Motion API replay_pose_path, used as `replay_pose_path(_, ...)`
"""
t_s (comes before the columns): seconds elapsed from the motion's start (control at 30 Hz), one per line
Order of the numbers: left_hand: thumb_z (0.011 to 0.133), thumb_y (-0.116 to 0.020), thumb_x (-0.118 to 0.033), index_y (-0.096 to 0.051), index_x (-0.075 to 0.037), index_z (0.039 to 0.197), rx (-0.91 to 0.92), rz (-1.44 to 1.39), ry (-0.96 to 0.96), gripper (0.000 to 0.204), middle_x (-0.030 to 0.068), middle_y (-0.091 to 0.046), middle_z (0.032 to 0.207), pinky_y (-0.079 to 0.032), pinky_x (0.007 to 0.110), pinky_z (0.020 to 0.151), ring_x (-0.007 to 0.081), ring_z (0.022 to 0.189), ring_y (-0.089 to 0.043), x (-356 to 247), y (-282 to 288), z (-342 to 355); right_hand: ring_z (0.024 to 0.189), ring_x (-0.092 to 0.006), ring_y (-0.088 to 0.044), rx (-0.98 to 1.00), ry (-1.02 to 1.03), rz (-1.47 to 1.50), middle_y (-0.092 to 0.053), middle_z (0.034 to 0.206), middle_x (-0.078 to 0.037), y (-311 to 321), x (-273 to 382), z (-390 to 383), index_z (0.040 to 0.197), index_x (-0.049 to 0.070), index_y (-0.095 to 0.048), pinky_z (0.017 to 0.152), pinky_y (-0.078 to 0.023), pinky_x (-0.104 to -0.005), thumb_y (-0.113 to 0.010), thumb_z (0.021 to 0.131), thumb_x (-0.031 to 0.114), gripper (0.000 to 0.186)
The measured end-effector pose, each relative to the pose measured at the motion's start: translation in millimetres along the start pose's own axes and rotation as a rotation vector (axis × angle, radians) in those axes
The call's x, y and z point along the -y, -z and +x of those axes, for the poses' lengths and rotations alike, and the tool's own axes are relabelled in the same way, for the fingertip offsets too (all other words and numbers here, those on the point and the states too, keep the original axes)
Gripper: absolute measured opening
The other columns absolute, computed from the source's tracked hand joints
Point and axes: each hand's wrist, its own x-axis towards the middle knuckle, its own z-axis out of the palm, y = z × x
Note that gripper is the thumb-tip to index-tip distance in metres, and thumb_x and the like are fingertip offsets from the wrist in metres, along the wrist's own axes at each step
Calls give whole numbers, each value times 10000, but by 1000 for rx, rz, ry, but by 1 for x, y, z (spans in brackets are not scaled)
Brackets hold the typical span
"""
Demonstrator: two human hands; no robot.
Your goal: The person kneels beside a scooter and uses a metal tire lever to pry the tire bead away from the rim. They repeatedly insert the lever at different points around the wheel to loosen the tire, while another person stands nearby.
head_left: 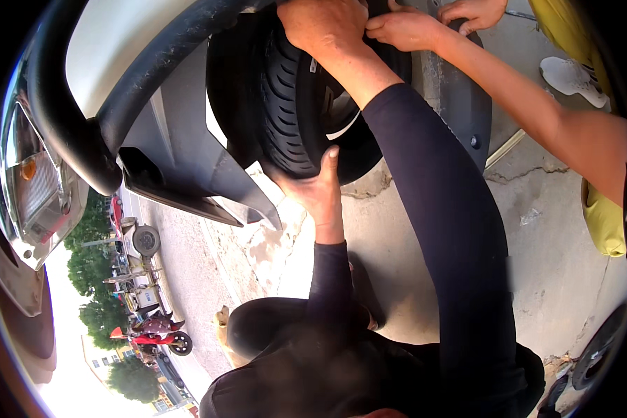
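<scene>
A black tyre (289,104) with deep tread sits on a wheel inside dark plastic bodywork (171,132). My left hand (313,188) grips the lower part of the tyre, its thumb along the tread and its fingers partly hidden. My right hand (324,24) is at the upper edge of the wheel, fingers curled out of sight on something I cannot make out. Another person's hand (407,28) reaches in just right of mine, and their other hand (470,14) rests by a grey panel (467,132).
A white shoe (568,78) and yellow trousers (599,223) are at the right. A headlight (38,177) and curved dark bar (150,66) are at the upper left. Beyond lie a road (181,272), parked vehicles (146,292) and trees. Another tyre (595,352) lies lower right.
</scene>
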Motion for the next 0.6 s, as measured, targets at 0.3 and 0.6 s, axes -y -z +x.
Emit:
replay_pose_path(0.3,661,-895,-256,-349,116,1389,220,-104,9,983,220,-461,1383,-315,376,1109,283,1275,-456,8,10,11,1235,-436,-433,225,-290,383,-416,1357,-288,32,-77,-188,1326,-85,-390,1034,-373,-493,-451,1001,361,555)
replay_pose_path(0.6,648,-895,-275,-347,58,1415,367,-135,154,999,180,-438,1412,-299,379,1128,254,1271,-450,30,18,22,1459,-373,-177,390,-320,137,-297,1521,-200,-39,-111,-266,1418,-14,-355,1161,-128,-574,-342,994,291,522)
